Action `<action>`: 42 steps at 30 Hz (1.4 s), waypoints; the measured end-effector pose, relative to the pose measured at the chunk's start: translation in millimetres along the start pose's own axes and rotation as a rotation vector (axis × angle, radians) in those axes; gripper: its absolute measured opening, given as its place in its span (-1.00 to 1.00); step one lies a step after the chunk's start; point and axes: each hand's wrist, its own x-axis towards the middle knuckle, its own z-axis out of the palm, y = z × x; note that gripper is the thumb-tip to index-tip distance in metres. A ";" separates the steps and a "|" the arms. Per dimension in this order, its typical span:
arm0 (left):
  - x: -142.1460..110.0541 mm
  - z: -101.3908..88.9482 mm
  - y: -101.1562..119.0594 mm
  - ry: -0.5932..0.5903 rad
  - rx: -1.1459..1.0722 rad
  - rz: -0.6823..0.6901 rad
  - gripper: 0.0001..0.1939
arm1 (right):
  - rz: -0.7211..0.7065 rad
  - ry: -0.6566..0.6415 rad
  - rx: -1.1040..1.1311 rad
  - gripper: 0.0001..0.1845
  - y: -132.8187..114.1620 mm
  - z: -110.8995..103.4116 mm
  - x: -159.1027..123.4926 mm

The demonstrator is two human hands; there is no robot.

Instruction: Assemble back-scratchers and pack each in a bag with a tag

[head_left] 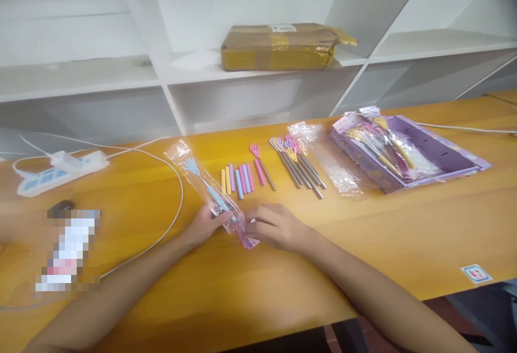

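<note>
A blue back scratcher (217,198) lies inside a clear plastic bag (181,152), its claw end pointing away from me. My left hand (208,223) is closed around the lower part of that bag, thumb on top. My right hand (278,226) has its fingers bent together at the bag's near end, beside a pink printed card (249,241). What exactly its fingertips pinch is hidden. Beyond my hands lie several coloured handle sleeves (244,178), a pink-clawed scratcher (264,167) and a pile of metal-stemmed scratchers (299,164).
At the right stands a purple box (444,154) with bagged scratchers (379,148) in it; clear bags (339,167) lie beside it. A power strip (62,173) with white cables and a blurred-out object (68,251) are at left. A taped carton (278,51) sits on the shelf.
</note>
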 end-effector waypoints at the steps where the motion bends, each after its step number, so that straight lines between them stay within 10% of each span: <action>1: -0.8 0.8 0.5 -0.017 0.056 -0.005 -0.54 | 0.029 0.020 0.040 -0.94 -0.7 2.0 -0.1; 9: -4.7 1.7 -1.0 -0.183 0.012 -0.069 -0.35 | 0.410 0.101 0.288 -0.85 -2.4 20.5 -4.2; 24: -4.9 9.1 0.6 -0.309 0.015 -0.111 -0.57 | 0.609 0.091 0.491 -0.53 -3.9 26.9 -7.8; 42: 0.0 6.2 -2.9 -0.263 0.057 -0.107 -0.56 | 0.760 0.203 0.432 -0.78 -2.4 25.1 -3.0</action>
